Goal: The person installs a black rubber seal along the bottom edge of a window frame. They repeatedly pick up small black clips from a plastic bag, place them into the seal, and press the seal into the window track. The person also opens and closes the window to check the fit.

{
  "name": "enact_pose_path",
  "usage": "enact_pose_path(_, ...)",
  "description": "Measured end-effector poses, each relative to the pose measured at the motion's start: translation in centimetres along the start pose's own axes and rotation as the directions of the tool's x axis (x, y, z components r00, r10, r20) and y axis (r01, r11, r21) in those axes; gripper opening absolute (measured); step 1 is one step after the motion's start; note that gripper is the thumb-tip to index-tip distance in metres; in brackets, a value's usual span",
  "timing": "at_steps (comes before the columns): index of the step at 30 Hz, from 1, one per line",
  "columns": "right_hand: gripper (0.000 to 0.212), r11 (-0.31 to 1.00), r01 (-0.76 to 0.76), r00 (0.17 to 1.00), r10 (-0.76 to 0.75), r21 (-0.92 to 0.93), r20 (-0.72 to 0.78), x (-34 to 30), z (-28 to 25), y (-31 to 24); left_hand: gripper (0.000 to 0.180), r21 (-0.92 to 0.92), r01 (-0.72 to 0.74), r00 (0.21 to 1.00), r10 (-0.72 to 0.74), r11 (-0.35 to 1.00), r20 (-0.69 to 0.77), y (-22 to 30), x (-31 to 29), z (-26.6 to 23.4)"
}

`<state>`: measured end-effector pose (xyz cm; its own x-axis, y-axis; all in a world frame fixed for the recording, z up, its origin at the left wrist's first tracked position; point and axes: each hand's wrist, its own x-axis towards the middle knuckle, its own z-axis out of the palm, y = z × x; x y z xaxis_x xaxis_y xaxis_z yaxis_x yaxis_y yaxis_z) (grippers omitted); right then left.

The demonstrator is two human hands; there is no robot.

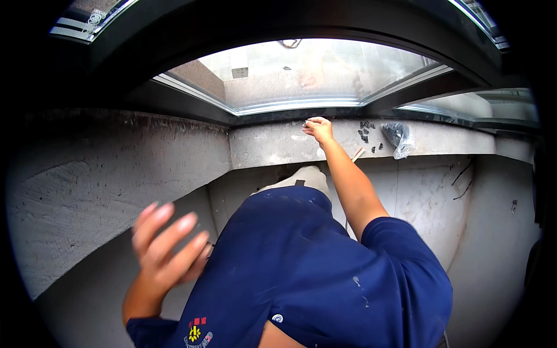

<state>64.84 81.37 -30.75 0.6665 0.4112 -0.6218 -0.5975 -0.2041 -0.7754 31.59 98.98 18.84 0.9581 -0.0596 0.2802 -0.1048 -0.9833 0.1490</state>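
Note:
My right hand (319, 130) reaches forward to the grey concrete sill (267, 142), close under the dark window frame (290, 116). Its fingertips are pinched together at a small dark spot; what they hold is too small to make out. To the right of that hand, several small black pieces (364, 132) lie loose on the sill. Beside them sits a clear plastic bag (399, 140) with dark contents. My left hand (168, 249) is raised at the lower left, slightly blurred, its fingers apart and nothing in them.
A glass pane (307, 72) in the dark frame stands behind the sill. To the left runs a rough concrete ledge (116, 156). A light-coloured stick (358, 154) shows at the sill's front edge, beside my right forearm. The pale wall (418, 203) drops below the sill.

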Motion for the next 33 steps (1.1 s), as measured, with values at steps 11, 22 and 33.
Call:
enact_pose_path(11, 0.015, 0.988, -0.028, 0.954, 0.072, 0.154, -0.291, 2.7, 0.4, 2.5, 0.023, 0.912, 0.137, 0.904, 0.328, 0.386, -0.274, -4.7, -0.9, -7.9)
enact_pose_path(22, 0.014, 0.887, -0.175, 0.894, 0.325, 0.426, -0.309, 7.7, 3.8, -0.3, 0.025, 0.95, 0.126, 0.879, 0.411, 0.287, -0.241, -5.7, -0.1, -6.8)
enact_pose_path(33, 0.011, 0.876, -0.048, 0.9, 0.246, 0.479, -0.36, 9.4, 4.2, 3.3, 0.031, 0.922, 0.175, 0.798, 0.499, 0.344, -0.338, -6.4, 0.3, -6.1)
